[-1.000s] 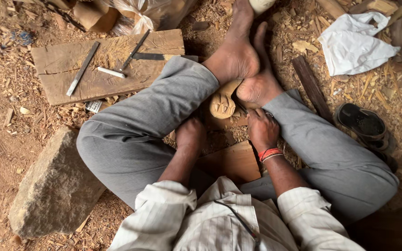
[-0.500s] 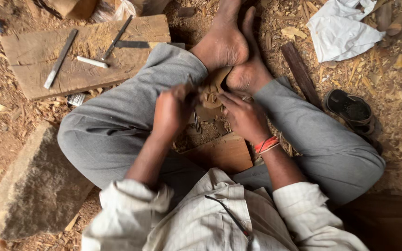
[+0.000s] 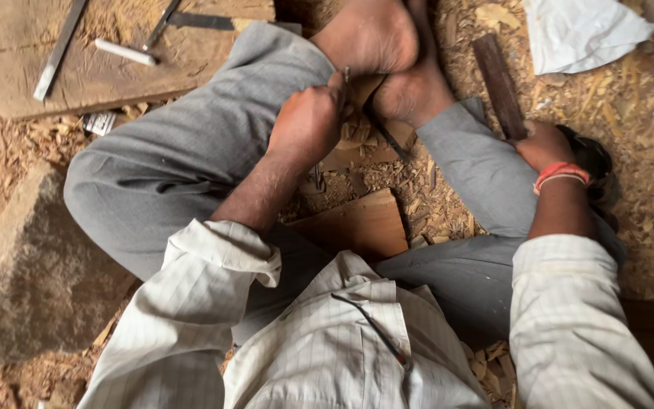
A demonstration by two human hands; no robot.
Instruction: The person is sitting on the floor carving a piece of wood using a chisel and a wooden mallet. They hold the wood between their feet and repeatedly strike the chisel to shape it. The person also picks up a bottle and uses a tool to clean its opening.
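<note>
Your left hand (image 3: pixel 308 121) is closed on a thin chisel (image 3: pixel 347 78) by the wood piece (image 3: pixel 357 136) between your feet, while your right hand (image 3: pixel 543 144), far right, grips the dark stick (image 3: pixel 497 79), pointing away.

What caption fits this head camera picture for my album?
Sitting among wood shavings, the left hand grips a thin tool by the feet while the right hand takes a dark stick.

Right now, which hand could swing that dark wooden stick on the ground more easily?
Probably the right hand: it already grips the dark wooden stick. The left hand is busy holding a thin metal tool near the feet.
</note>
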